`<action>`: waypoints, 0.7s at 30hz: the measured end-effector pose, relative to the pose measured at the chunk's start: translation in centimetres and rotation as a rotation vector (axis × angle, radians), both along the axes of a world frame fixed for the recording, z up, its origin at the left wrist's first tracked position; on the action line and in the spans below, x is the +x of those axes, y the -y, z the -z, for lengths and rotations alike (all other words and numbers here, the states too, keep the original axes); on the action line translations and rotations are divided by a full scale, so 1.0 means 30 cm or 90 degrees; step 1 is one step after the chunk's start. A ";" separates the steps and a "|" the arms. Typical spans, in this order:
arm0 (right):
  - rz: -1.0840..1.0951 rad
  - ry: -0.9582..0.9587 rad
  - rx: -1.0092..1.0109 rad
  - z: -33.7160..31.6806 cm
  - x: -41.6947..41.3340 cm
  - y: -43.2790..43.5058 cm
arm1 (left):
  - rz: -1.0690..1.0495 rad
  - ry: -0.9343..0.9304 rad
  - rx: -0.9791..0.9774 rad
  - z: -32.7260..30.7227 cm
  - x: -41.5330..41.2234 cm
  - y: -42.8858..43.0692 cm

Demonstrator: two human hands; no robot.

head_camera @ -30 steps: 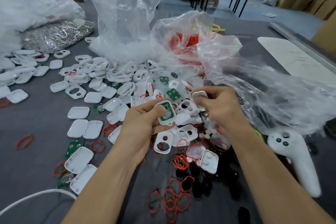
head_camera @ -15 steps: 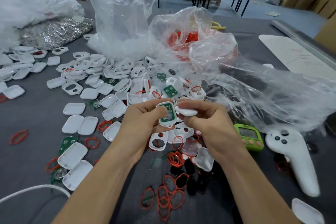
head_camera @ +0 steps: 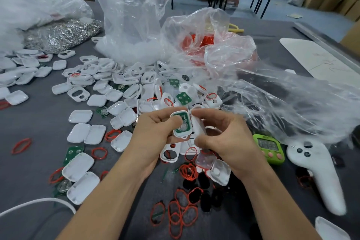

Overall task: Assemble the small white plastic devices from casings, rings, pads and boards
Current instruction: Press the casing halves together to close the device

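Observation:
My left hand (head_camera: 155, 134) grips a white casing half with a green board (head_camera: 182, 125) set in it, board side facing me. My right hand (head_camera: 220, 134) pinches a second white casing half (head_camera: 197, 124) on edge, right against the first one. Both are held above a heap of white casings (head_camera: 116, 84), some with holes. Red rings (head_camera: 181, 214) and black pads (head_camera: 204, 200) lie on the grey table near my forearms. Loose green boards (head_camera: 183, 98) sit in the heap.
Clear plastic bags (head_camera: 132, 17) stand behind the heap, one holding red rings (head_camera: 196, 41). A silver bag (head_camera: 62, 33) lies far left. At right are a green timer (head_camera: 268, 147) and a white controller (head_camera: 315, 171). A white cable (head_camera: 39, 201) curves at lower left.
My right hand picked a white casing half from the heap and brought it left to the board-filled casing in my left hand. The two parts now touch side by side.

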State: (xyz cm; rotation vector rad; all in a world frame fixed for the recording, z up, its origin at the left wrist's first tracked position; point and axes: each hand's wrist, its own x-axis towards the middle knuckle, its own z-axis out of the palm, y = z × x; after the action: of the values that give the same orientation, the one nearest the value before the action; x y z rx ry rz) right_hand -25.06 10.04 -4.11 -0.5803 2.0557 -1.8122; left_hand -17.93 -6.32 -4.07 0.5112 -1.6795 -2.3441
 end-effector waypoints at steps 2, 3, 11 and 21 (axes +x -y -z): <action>0.044 -0.076 0.040 -0.014 0.004 -0.001 | -0.002 0.003 -0.045 0.002 -0.002 -0.003; 0.054 -0.119 0.059 -0.022 0.009 -0.001 | -0.003 0.006 -0.064 0.002 -0.001 -0.004; 0.065 -0.296 0.122 -0.036 0.054 0.019 | 0.069 0.017 -0.008 -0.006 0.003 -0.006; 0.008 -0.267 0.077 -0.007 0.049 0.029 | 0.114 0.013 0.010 0.012 0.002 0.004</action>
State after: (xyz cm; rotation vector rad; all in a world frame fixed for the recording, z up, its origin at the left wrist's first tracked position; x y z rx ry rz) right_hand -23.59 9.18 -3.90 -0.9814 2.4181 -1.6648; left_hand -17.88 -6.44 -4.44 0.4031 -1.7858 -2.4839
